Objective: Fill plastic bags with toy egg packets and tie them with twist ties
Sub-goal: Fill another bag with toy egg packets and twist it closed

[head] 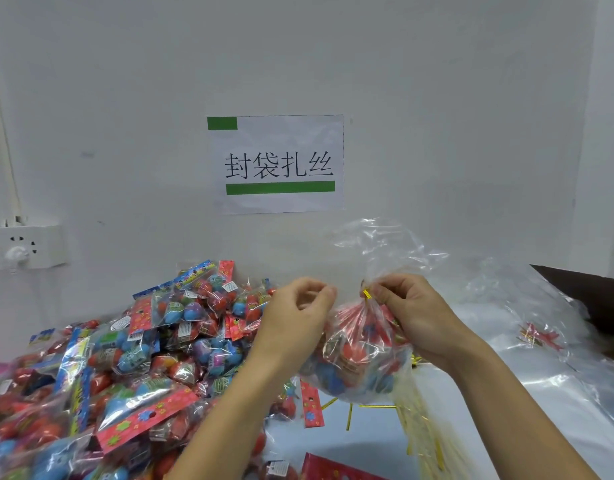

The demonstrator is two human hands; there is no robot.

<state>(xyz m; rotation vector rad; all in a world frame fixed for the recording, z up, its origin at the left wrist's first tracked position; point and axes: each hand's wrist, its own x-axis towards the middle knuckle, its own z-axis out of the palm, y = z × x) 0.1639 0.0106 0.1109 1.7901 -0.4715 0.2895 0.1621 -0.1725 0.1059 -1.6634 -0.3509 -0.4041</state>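
The right hand (pixel 413 313) pinches the gathered neck of a filled plastic bag (pixel 361 355), and a gold twist tie (pixel 367 294) sits at that neck, just beside its fingertips. The left hand (pixel 295 313) is a little to the left of the neck; its fingers are loosely curled and hold nothing that I can see. The tie lies to the right of the left hand, so I judge the left hand must cross this small gap to take the free end. The bag holds red and blue toy egg packets. A big pile of packets (pixel 101 368) lies on the desk (pixel 333 441) at the left, loose ties (pixel 349 415) near the bag, empty bags (pixel 548 341) at the right.
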